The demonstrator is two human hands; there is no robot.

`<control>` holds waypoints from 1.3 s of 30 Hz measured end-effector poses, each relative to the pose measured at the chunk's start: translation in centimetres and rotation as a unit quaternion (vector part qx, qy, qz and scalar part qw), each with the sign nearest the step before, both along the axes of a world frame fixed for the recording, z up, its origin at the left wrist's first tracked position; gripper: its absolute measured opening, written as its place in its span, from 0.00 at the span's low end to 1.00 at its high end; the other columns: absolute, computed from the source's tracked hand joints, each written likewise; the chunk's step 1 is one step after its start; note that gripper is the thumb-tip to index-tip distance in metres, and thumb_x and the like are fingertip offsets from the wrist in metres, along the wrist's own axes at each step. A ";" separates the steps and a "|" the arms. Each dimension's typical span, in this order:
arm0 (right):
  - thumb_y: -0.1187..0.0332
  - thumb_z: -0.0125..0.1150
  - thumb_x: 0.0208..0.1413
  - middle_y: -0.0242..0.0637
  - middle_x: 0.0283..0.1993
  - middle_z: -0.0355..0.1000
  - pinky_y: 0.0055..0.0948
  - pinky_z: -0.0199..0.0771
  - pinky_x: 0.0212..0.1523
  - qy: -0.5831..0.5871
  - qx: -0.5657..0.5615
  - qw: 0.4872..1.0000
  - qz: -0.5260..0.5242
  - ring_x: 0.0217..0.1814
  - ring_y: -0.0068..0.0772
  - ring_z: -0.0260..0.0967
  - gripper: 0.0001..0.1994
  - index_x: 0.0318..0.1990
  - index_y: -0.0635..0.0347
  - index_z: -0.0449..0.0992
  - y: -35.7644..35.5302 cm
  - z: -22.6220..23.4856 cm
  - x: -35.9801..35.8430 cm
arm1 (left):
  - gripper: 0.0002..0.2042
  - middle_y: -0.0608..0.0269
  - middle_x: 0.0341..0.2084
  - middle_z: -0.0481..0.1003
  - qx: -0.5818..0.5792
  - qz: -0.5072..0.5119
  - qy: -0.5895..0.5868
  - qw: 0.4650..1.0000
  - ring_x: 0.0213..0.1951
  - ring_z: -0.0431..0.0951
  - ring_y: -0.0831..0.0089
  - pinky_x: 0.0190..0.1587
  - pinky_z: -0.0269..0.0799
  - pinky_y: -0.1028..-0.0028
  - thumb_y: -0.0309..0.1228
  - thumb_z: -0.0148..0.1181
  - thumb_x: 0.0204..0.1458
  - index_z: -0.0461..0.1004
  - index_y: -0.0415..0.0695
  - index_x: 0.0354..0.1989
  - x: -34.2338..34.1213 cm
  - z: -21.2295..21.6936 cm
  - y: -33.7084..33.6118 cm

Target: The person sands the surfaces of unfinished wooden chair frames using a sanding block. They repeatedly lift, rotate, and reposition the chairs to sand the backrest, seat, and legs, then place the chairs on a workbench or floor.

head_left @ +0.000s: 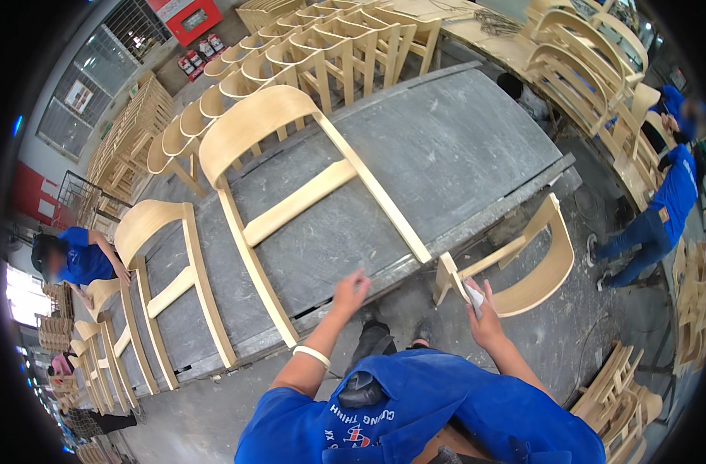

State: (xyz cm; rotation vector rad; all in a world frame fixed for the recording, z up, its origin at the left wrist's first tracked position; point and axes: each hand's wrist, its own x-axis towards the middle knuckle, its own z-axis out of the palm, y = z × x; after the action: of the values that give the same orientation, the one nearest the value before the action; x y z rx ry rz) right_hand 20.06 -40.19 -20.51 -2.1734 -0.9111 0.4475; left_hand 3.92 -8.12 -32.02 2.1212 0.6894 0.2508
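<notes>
In the head view, the dark, round rim of the lens cuts off the outer stacks of chair frames, and the co-worker point(83, 257) at the far left is partly covered by the frames there. Your right palm is hard to read: the white piece point(474, 298) in it is partly covered by your fingers, so you can't tell whether it is paper or cloth. The fingers hide part of the small wooden frame point(540, 292) too, and what bears its weight can't be made out.

Your right hand point(484, 315) pinches the white piece between thumb and fingers, right at the near end of that frame. The frame's curved back sweeps out to the right of the hand, beyond the counter point(446, 139).

Your left hand point(350, 292) has its fingers loosely spread at the counter's near edge; whether it touches the edge, you can't tell. The large chair frame point(264, 117) lies on the counter, its legs toward you, one leg ending left of your left hand and the other ending between both hands.
</notes>
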 end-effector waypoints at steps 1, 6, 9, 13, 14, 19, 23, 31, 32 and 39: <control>0.74 0.51 0.58 0.36 0.70 0.55 0.49 0.40 0.72 0.004 0.004 1.000 0.004 0.74 0.63 0.37 0.26 0.65 0.50 0.61 1.2 0.4 0.0 | 0.21 0.51 0.37 0.79 -0.025 0.064 0.006 0.998 0.39 0.80 0.59 0.46 0.73 0.67 0.36 0.58 0.55 0.70 0.37 0.55 -0.4 0.3 2.4; 0.74 0.51 0.58 0.37 0.70 0.56 0.49 0.42 0.71 -0.015 0.006 1.000 0.011 0.74 0.62 0.38 0.26 0.65 0.52 0.60 6.7 2.6 -0.5 | 0.20 0.56 0.38 0.80 -0.327 0.273 -0.183 0.886 0.38 0.79 0.69 0.44 0.74 0.70 0.41 0.56 0.59 0.69 0.41 0.55 0.0 3.2 15.7; 0.75 0.51 0.57 0.37 0.69 0.56 0.48 0.43 0.71 -0.021 -0.016 1.000 0.002 0.74 0.62 0.38 0.26 0.65 0.53 0.60 8.8 3.3 -1.1 | 0.22 0.53 0.47 0.76 -0.429 0.249 -0.278 0.823 0.46 0.77 0.64 0.47 0.72 0.68 0.42 0.54 0.60 0.63 0.45 0.59 2.2 5.2 23.4; 0.74 0.51 0.57 0.41 0.69 0.56 0.47 0.46 0.70 -0.007 -0.064 0.998 -0.009 0.74 0.64 0.39 0.26 0.65 0.54 0.60 9.3 3.5 -2.3 | 0.30 0.48 0.59 0.65 -0.491 0.245 -0.394 0.737 0.57 0.69 0.57 0.56 0.66 0.62 0.45 0.55 0.59 0.53 0.47 0.66 7.0 5.8 32.8; 0.74 0.51 0.58 0.41 0.69 0.56 0.47 0.46 0.70 0.000 -0.089 0.996 -0.019 0.73 0.64 0.39 0.26 0.65 0.55 0.60 9.2 3.5 -2.6 | 0.33 0.48 0.62 0.62 -0.505 0.250 -0.416 0.713 0.59 0.67 0.56 0.57 0.65 0.62 0.45 0.57 0.58 0.51 0.47 0.67 8.5 5.6 35.0; 0.75 0.51 0.58 0.44 0.69 0.56 0.46 0.46 0.70 0.016 -0.132 0.989 -0.065 0.73 0.64 0.41 0.26 0.65 0.55 0.60 7.8 3.7 -4.5 | 0.41 0.49 0.69 0.47 -0.539 0.283 -0.481 0.630 0.67 0.56 0.54 0.67 0.51 0.59 0.47 0.59 0.56 0.40 0.49 0.71 13.9 3.9 43.4; 0.76 0.51 0.59 0.45 0.69 0.56 0.46 0.47 0.70 0.051 -0.166 0.977 -0.127 0.73 0.64 0.41 0.25 0.65 0.55 0.60 7.2 3.9 -6.3 | 0.34 0.53 0.65 0.56 -0.615 0.303 -0.530 0.498 0.65 0.59 0.58 0.67 0.53 0.57 0.43 0.60 0.56 0.52 0.45 0.67 16.8 3.7 46.9; 0.77 0.50 0.58 0.47 0.68 0.57 0.44 0.48 0.70 0.083 -0.143 0.976 -0.142 0.73 0.62 0.43 0.26 0.65 0.55 0.60 6.8 1.9 -8.1 | 0.22 0.58 0.55 0.69 -0.603 0.258 -0.564 0.502 0.59 0.66 0.59 0.65 0.58 0.56 0.36 0.62 0.55 0.66 0.45 0.57 15.5 10.3 44.0; 0.77 0.50 0.58 0.47 0.68 0.57 0.44 0.48 0.70 0.083 -0.149 0.975 -0.141 0.73 0.62 0.44 0.26 0.65 0.56 0.60 6.8 1.6 -7.8 | 0.21 0.58 0.54 0.70 -0.587 0.242 -0.568 0.523 0.59 0.67 0.59 0.65 0.58 0.56 0.35 0.61 0.56 0.67 0.45 0.57 15.0 12.1 43.3; 0.78 0.47 0.59 0.50 0.67 0.58 0.42 0.46 0.70 -0.013 -0.083 0.995 -0.056 0.72 0.58 0.47 0.25 0.65 0.59 0.59 9.3 3.4 -3.0 | 0.24 0.60 0.55 0.70 -0.539 0.022 -0.719 0.438 0.60 0.66 0.59 0.63 0.60 0.52 0.38 0.61 0.55 0.64 0.46 0.60 13.1 29.3 34.8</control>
State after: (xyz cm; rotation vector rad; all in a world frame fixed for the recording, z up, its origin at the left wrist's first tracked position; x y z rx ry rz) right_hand 17.07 -30.87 -17.14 -2.3736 -0.7833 0.4558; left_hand 17.04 26.73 -2.75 0.1278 -0.2485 1.0891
